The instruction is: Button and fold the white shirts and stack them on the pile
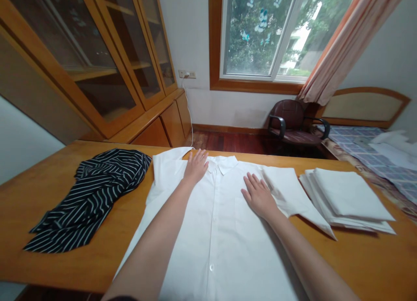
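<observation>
A white button-up shirt [224, 231] lies spread face up on the wooden table [130, 236], its collar toward the far edge and its lower part running out of view at the bottom. My left hand [196, 167] rests flat on the shirt just left of the collar, fingers stretched out. On the right chest of the shirt, as I see it, my right hand [259, 196] lies open with its fingers a little apart, close to the short sleeve. Neither hand grips the cloth. My forearms cover parts of the shirt's front.
A crumpled black garment with white stripes [97, 192] lies at the table's left. Folded white cloths [350, 196] are stacked at the right. Beyond stand a glass-fronted cabinet [130, 44], a maroon armchair [291, 120] and a bed [365, 140]. A white cord [188, 105] hangs from the wall socket.
</observation>
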`<state>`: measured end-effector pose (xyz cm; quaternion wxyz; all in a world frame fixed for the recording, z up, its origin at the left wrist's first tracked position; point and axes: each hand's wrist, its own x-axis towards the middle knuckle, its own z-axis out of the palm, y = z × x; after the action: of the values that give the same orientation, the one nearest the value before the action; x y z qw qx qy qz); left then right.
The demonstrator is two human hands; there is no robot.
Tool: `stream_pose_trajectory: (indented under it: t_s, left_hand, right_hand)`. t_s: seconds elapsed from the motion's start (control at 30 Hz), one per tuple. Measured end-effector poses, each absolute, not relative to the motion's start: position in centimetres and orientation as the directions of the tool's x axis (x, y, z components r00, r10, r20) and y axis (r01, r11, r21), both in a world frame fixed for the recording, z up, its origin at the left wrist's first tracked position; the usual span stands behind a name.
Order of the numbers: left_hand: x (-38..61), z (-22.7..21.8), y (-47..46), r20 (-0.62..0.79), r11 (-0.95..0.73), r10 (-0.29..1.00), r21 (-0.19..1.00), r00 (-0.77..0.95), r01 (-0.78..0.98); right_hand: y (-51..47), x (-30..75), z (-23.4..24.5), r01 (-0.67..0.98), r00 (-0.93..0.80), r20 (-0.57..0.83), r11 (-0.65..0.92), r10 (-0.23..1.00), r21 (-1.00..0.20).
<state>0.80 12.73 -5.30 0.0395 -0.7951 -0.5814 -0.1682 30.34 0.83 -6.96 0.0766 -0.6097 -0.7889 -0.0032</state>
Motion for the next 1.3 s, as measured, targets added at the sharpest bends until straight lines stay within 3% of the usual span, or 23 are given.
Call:
stream_pose_trajectory:
  t_s: [0.1, 0.33, 0.47, 0.63, 0.77, 0.87, 1.07, 1.17, 1.3]
  left_hand:
    - [2.0, -4.5, 10.0, 0.318, -0.331, 0.906, 0.126, 0.279, 0.935]
    - [3.5, -4.9, 2.8, 0.130, -0.352, 0.933, 0.144, 0.335, 0.925]
    - [2.6, -5.9, 2.1, 0.108, -0.343, 0.937, 0.115, 0.331, 0.932]
    - [2.3, -6.4, 2.8, 0.123, -0.331, 0.940, 0.088, 0.319, 0.940]
    - [2.0, -6.5, 3.6, 0.123, -0.334, 0.938, 0.088, 0.323, 0.938]
    - [1.5, -6.6, 4.4, 0.125, -0.343, 0.935, 0.100, 0.331, 0.934]
    - [1.2, -6.8, 5.4, 0.130, -0.352, 0.933, 0.120, 0.337, 0.928]
    - [1.1, -6.7, 5.5, 0.130, -0.360, 0.930, 0.131, 0.344, 0.924]
    - [1.1, -6.5, 5.5, 0.123, -0.358, 0.931, 0.138, 0.343, 0.923]
  right_hand:
    - [1.6, 29.8, -6.7, 0.964, -0.239, 0.103, 0.249, 0.966, -0.098]
    - [3.3, 28.9, -6.2, 0.961, -0.238, 0.097, 0.248, 0.966, -0.121]
    - [4.2, 28.6, -5.8, 0.949, -0.240, 0.124, 0.259, 0.963, -0.177]
    - [3.5, 29.5, -5.4, 0.847, -0.242, 0.300, 0.352, 0.923, -0.398]
    - [0.4, 31.9, -5.0, 0.784, -0.025, 0.389, 0.260, 0.921, -0.565]
    - [-2.4, 34.4, -5.0, 0.744, 0.167, 0.347, 0.114, 0.923, -0.659]
    - [-5.5, 38.4, -5.3, 0.457, 0.482, -0.013, -0.264, 0.876, -0.849]
    - [-5.6, 39.2, -5.1, 0.348, 0.538, -0.092, -0.320, 0.838, -0.881]
    - [-4.8, 39.1, -4.5, 0.116, 0.567, -0.144, -0.252, 0.811, -0.961]
